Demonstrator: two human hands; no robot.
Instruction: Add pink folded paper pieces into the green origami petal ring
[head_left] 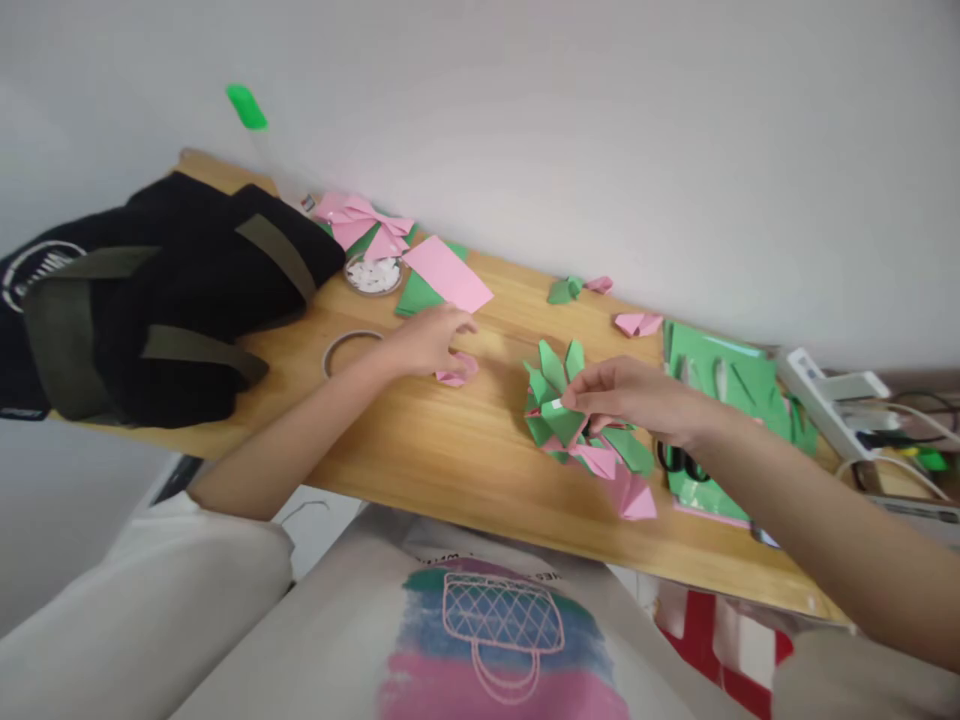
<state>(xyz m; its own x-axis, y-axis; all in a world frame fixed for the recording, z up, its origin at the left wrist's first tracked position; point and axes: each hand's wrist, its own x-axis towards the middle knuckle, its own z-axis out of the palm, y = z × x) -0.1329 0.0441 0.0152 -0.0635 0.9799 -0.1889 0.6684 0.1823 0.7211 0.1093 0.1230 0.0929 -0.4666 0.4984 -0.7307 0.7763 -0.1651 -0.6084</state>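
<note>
My right hand (626, 395) is pinched at the upper part of a green and pink folded-paper flower (551, 425). A small white piece (556, 404) shows at its fingertips, against a green petal. My left hand (429, 340) hovers over the table with thumb and fingers apart. Just by its fingertips lies a pink folded paper piece (459, 370), partly hidden by the hand; I cannot tell whether they touch. Behind that hand, a pink paper sheet (454, 275) rests across green paper (418, 297).
A black bag (187, 300) fills the left side, near a tape ring (352, 337) and a dish of white pieces (373, 275). Another pink flower (364, 220) sits behind. On the right are scissors (675, 460), green sheets (720, 370) and a power strip (825, 400).
</note>
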